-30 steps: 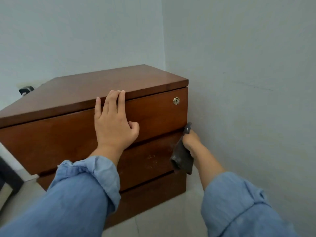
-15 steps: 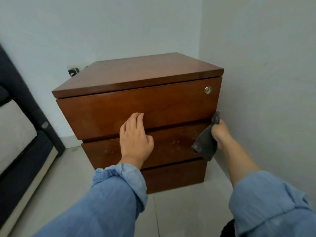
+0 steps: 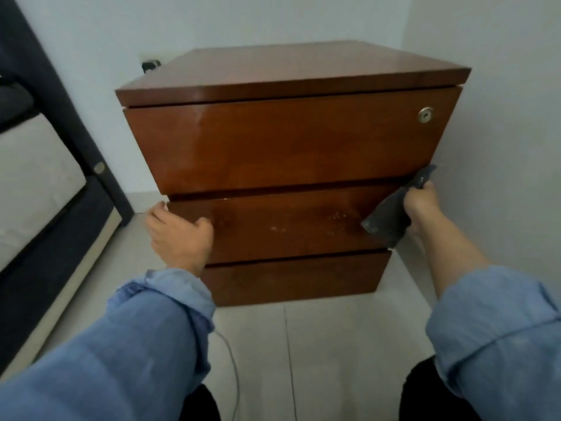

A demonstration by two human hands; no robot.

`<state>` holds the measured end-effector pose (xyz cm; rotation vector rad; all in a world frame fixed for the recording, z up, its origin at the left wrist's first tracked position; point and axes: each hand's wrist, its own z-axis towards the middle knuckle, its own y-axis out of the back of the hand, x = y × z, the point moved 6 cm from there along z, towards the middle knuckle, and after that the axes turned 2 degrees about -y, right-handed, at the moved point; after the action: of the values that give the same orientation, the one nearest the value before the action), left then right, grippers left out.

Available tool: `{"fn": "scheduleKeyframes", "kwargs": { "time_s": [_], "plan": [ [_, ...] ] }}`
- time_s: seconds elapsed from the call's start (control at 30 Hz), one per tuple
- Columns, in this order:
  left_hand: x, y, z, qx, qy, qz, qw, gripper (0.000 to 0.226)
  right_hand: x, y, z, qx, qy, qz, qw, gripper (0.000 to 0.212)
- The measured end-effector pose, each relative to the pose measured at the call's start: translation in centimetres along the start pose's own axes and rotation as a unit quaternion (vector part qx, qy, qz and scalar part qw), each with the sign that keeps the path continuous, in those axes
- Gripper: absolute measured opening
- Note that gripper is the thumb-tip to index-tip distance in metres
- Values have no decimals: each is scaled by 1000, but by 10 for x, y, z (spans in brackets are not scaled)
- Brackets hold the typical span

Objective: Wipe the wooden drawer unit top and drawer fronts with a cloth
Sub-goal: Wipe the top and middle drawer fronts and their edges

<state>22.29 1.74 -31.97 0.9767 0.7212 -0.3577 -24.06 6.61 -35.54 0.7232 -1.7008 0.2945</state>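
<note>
Clasping the middle drawer (image 3: 288, 226) at its left end with left hand (image 3: 179, 235); clutching dark cloth (image 3: 387, 220) at its right end with right hand (image 3: 422, 205).

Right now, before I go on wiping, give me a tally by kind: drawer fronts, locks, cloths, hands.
Drawer fronts: 3 (top, middle, bottom)
Lock: 1
Cloth: 1
Hands: 2 (left, right)
Total: 7

Drawer unit (image 3: 291, 65): one
Drawers (image 3: 285, 144) (image 3: 288, 226) (image 3: 291, 281): three
Lock (image 3: 425, 114): one
Cloth (image 3: 388, 215): one
Hands: two, left hand (image 3: 179, 235) and right hand (image 3: 422, 202)
Cable (image 3: 232, 360): one
</note>
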Motion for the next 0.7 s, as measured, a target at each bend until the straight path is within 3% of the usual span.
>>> {"fn": "scheduleKeyframes", "kwargs": {
  "time_s": [0.1, 0.2, 0.3, 0.47, 0.7],
  "plan": [
    [29, -19, 5, 50, 37, -63, 996, 82, -1, -3, -2, 2, 26, 2, 1000, 47],
    [39, -40, 7, 106, 40, -172, 979, 76, 6, -6, -9, -4, 24, 61, 998, 48],
    [57, -62, 18, 99, 63, -197, 973, 73, 4, -6, -2, -15, -9, 86, 996, 61],
    [40, -55, 12, 67, 100, -223, 967, 72, 3, -5, -7, -8, 45, 27, 999, 50],
    [37, -50, 14, 72, 116, -215, 967, 95, -4, 2, -7, 25, 9, 26, 999, 48]
  ]
}}
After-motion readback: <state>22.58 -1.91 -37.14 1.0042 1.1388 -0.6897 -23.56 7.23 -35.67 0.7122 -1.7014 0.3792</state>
